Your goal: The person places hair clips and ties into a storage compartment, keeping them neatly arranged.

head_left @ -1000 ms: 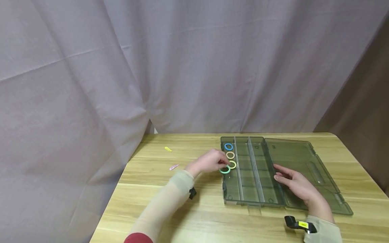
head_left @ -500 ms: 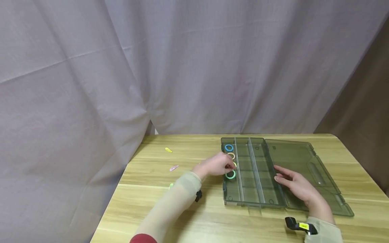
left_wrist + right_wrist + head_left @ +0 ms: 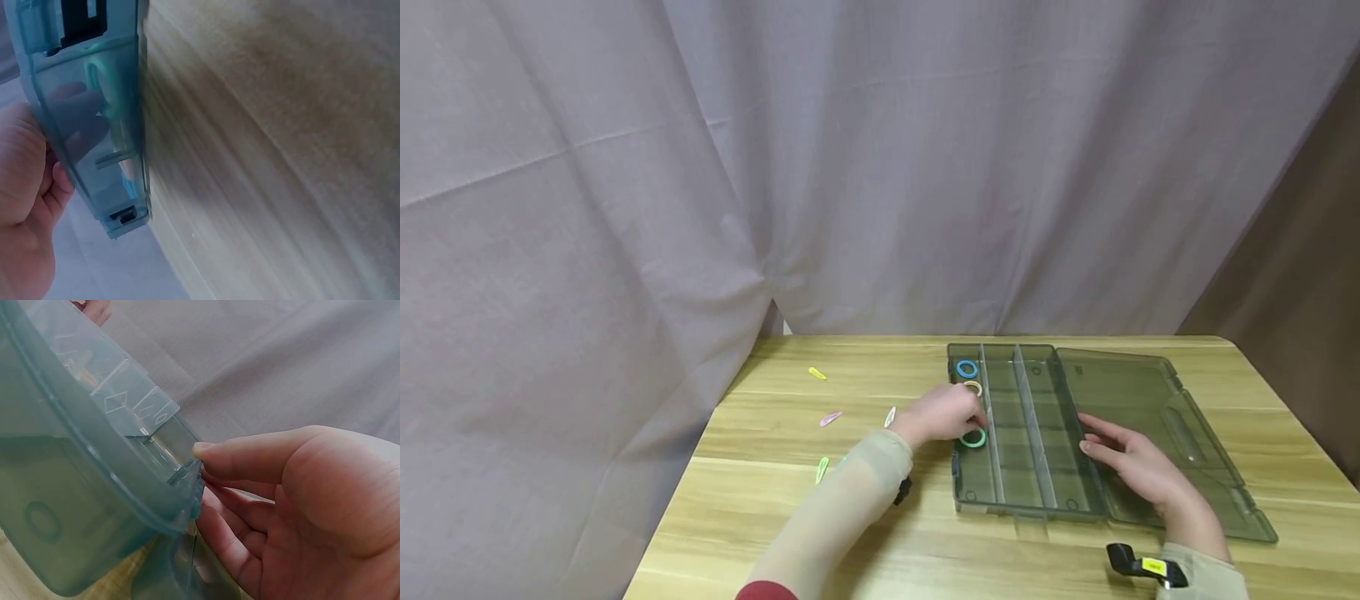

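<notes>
A translucent grey-green compartment box point(image 3: 1022, 506) lies open on the table. In its left compartment are a blue hair tie point(image 3: 967, 369), an orange hair tie point(image 3: 973, 388) partly covered by the hand, and a green hair tie point(image 3: 973, 438). My left hand point(image 3: 943, 412) reaches into that compartment, curled fingertips at the green hair tie; seen through the wall in the left wrist view, this tie point(image 3: 102, 81) stands tilted against them. The left hand hides the yellow hair tie in the head view. My right hand point(image 3: 269, 494) pinches the box's hinge-side edge between thumb and fingers.
The lid point(image 3: 1150, 417) lies folded back to the right on the wooden table point(image 3: 760, 517). Left of the box are a yellow hair clip point(image 3: 817, 373), a pink one point(image 3: 831, 419), a white one point(image 3: 890, 417) and a green one point(image 3: 822, 470). A grey curtain point(image 3: 880, 167) hangs behind.
My left hand has carried the green hair tie right and down into the left compartment, below the others. White and green hair clips have come into sight beside the left arm. The right hand stays put.
</notes>
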### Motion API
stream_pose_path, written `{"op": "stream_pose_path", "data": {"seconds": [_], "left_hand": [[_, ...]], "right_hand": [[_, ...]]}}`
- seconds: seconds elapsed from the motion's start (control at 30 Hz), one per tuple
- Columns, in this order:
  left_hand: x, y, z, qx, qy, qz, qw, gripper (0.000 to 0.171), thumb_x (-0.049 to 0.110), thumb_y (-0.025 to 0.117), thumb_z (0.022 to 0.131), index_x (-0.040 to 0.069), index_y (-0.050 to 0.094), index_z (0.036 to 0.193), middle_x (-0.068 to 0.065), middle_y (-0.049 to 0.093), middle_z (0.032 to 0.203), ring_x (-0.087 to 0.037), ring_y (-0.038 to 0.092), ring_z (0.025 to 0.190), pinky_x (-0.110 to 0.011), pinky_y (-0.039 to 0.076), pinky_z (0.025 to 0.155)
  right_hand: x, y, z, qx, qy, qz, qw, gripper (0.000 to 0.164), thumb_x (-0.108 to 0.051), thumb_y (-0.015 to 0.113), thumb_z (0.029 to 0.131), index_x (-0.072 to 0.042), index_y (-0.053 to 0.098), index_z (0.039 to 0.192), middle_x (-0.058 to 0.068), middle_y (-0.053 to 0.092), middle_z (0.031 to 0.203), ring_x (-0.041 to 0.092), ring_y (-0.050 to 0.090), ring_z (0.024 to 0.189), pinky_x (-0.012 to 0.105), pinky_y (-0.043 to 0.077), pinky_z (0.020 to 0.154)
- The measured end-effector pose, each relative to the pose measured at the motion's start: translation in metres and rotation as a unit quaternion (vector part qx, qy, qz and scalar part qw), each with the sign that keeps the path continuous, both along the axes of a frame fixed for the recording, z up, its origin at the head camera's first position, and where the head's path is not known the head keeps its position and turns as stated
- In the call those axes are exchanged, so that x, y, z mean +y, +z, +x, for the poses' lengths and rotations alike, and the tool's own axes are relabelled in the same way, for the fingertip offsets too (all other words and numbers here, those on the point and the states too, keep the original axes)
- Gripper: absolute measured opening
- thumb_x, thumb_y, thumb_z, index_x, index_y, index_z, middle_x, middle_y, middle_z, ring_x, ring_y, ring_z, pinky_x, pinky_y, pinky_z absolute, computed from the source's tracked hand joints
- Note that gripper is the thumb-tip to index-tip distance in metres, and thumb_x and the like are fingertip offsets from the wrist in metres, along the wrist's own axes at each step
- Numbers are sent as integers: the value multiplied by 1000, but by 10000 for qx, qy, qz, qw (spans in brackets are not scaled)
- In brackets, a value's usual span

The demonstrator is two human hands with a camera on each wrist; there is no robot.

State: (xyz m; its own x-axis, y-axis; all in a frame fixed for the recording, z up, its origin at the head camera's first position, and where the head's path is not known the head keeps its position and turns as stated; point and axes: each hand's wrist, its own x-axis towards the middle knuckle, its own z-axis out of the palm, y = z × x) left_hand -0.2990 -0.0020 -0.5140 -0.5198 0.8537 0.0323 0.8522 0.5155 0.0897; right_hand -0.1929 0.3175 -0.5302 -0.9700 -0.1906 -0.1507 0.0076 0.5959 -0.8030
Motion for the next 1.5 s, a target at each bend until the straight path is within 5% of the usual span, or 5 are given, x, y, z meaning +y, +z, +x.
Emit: {"op": "stream_pose_path", "data": {"seconds": [0.3,0.7,0.97,1.2,1.5], "left_hand": [[-7,-4,-3,237,-170,670,9973,19,5,75,99,17,86,109,9,80,107,-3,71,100,-12,52,86],[-32,3,-1,-523,-23,1916,9801,21,-4,78,94,6,83,112,-3,79,117,-13,71,114,-13,46,103],[-98,10,3,-1339,764,2742,9492,24,-9,78,92,1,81,114,-9,79,112,-18,72,102,-31,59,92],[-168,5,10,-1733,1476,2899,9296,23,-10,77,91,-3,80,113,-18,78,106,-17,71,88,-33,60,80],[-212,-3,35,-2081,1808,2745,9212,23,-6,81,90,-3,80,112,-15,79,104,-13,72,84,-28,60,77]], "right_hand": [[0,2,-1,27,12,64,10000,69,-35,60,111,5,37,162,36,54,148,52,51,137,21,49,88],[3,0,0,-73,43,18,10000,69,-34,59,112,5,34,163,36,53,149,53,50,138,16,49,84],[3,-1,-1,-107,95,-2,9999,70,-36,57,113,4,32,165,37,50,152,53,48,140,19,50,86],[3,-2,-2,-237,163,-58,9996,74,-42,53,113,0,26,168,38,43,156,57,43,141,63,50,103],[5,-6,-3,-266,255,-5,9993,74,-43,51,114,1,25,168,40,40,157,58,42,142,67,47,104]]}}
